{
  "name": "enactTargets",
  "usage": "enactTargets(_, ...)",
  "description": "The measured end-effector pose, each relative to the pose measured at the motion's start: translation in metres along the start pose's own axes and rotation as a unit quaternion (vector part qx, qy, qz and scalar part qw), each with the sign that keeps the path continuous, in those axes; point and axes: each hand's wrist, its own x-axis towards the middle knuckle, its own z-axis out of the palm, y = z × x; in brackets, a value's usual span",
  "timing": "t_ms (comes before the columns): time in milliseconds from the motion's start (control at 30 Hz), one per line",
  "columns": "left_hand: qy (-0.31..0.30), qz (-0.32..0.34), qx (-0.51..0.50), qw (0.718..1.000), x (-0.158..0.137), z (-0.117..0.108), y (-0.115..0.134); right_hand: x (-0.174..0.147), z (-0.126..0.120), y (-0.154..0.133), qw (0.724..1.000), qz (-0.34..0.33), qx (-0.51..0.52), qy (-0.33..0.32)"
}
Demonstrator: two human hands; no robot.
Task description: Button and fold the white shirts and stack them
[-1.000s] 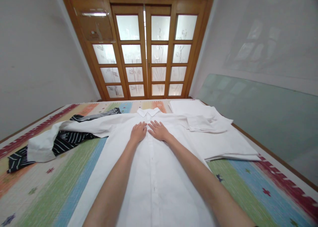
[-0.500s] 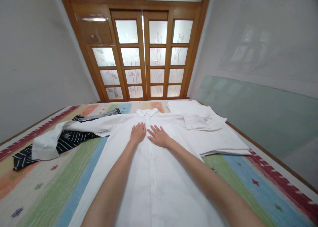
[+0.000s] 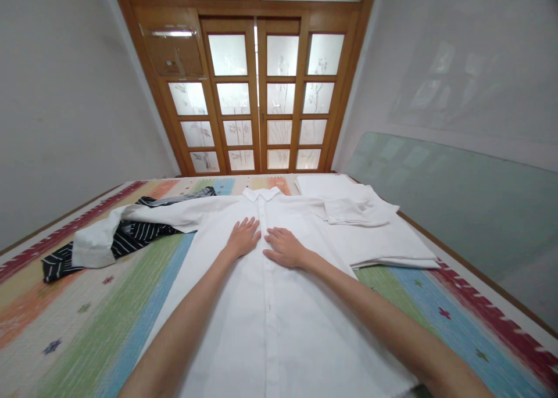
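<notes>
A white button-up shirt (image 3: 235,322) lies spread out, front side up, its collar (image 3: 261,194) at the far end. My left hand (image 3: 244,237) rests flat on the chest, left of the button placket, fingers spread. Just across the placket, my right hand (image 3: 285,247) lies on the cloth with its fingers stretched toward the left hand. Neither hand holds anything. The shirt's left-side sleeve reaches out over a black garment with white stripes (image 3: 138,232). The other sleeve lies across a stack of folded white cloth (image 3: 392,241).
The shirt lies on a colourful striped cover (image 3: 108,322) with small star and flower motifs. A pale green glass panel (image 3: 436,183) leans along the right wall. Wooden doors with frosted panes (image 3: 261,96) stand beyond the far edge.
Both hands have slid slightly down the shirt front, toward me. The right hand has turned so its fingers point more to the left. The view has shifted a little.
</notes>
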Motion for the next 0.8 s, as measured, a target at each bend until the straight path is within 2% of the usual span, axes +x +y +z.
enactTargets(200, 0.025, 0.008, -0.057, 0.998, -0.005, -0.005, 0.001, 0.033, -0.015, -0.007, 0.993, 0.102, 0.056, 0.023)
enactTargets(367, 0.097, 0.068, -0.128, 0.985, -0.006, -0.003, -0.002, 0.057, -0.018, -0.004, 0.982, 0.166, 0.080, -0.030)
enactTargets(433, 0.109, 0.087, -0.160, 0.977, -0.006, -0.002, -0.004, 0.061, -0.019, -0.002, 0.976, 0.187, 0.097, -0.052)
enactTargets(567, 0.108, 0.092, -0.188, 0.972, -0.007, -0.005, -0.002, 0.061, -0.020, 0.003, 0.971, 0.192, 0.128, -0.060)
enactTargets(800, 0.075, 0.058, -0.135, 0.986, -0.010, -0.015, 0.015, 0.057, -0.012, 0.018, 0.967, 0.153, 0.201, -0.034)
